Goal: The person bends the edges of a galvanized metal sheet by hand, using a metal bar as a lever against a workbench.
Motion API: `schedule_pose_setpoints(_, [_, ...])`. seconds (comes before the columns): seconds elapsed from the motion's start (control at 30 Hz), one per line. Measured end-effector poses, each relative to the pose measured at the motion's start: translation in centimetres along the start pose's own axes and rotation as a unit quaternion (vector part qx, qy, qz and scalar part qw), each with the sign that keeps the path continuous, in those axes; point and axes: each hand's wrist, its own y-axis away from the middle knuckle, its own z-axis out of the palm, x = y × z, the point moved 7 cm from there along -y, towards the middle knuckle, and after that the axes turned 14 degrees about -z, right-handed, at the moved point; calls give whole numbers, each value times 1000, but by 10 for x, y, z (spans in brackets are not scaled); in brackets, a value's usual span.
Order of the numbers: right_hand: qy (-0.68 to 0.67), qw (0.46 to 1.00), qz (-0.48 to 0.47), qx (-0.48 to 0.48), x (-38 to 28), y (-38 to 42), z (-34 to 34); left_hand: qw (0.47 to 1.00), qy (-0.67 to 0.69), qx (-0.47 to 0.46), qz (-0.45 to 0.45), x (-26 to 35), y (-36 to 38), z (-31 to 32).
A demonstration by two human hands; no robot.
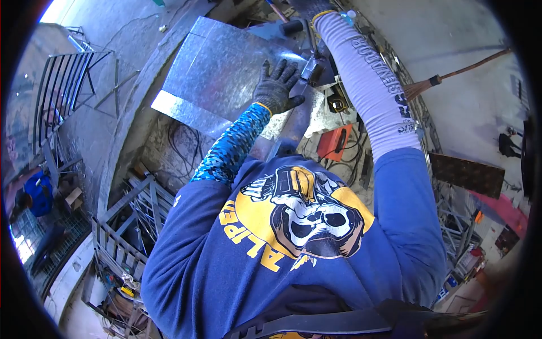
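Note:
My left hand (275, 86), in a dark grey work glove, lies flat on a shiny sheet of metal (209, 68) with its fingers spread. Just right of its fingertips, a metal block-like fitting with a bar rising from it (312, 69) sits at the sheet's edge. My right hand (311, 7), also in a dark glove, reaches past this fitting to the top edge of the view. Its fingers are cut off or hidden there, so what it holds or touches does not show. A dark cylindrical grip (291, 26) lies below and left of it.
An orange-red box (334, 142) and dark cables (183, 141) are on the floor below the sheet. A broom (423, 86) lies at the right. Metal frames (132, 217) are stacked at lower left, and a barred grille (62, 85) stands farther left.

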Motion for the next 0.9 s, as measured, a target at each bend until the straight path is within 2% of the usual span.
schedule_pose_setpoints(0.13, [48,999,14,-12,9,2,-23,1000,12,-8,-7,-3,1,0])
schedule_pose_setpoints(0.2, [-55,996,43,51,20,5,-38,1000,7,-20,-5,-3,1,1])
schedule_pose_setpoints(0.23, [-56,996,42,49,23,6,-45,1000,8,-19,-7,-4,1,2])
schedule_pose_setpoints(0.3, [-138,989,34,27,24,8,-50,1000,13,-6,-4,-5,0,5])
schedule_pose_setpoints(0.53, [-125,991,21,30,18,9,-53,1000,10,-5,-5,-4,0,3])
schedule_pose_setpoints(0.7, [-186,982,9,-11,12,17,-51,1000,18,-9,-7,-5,-1,4])
schedule_pose_setpoints(0.8, [-140,990,13,-17,9,27,-62,1000,23,-2,-7,-5,-1,4])
schedule_pose_setpoints(0.9, [-165,984,57,39,6,35,-68,999,34,9,-2,-5,-1,2])
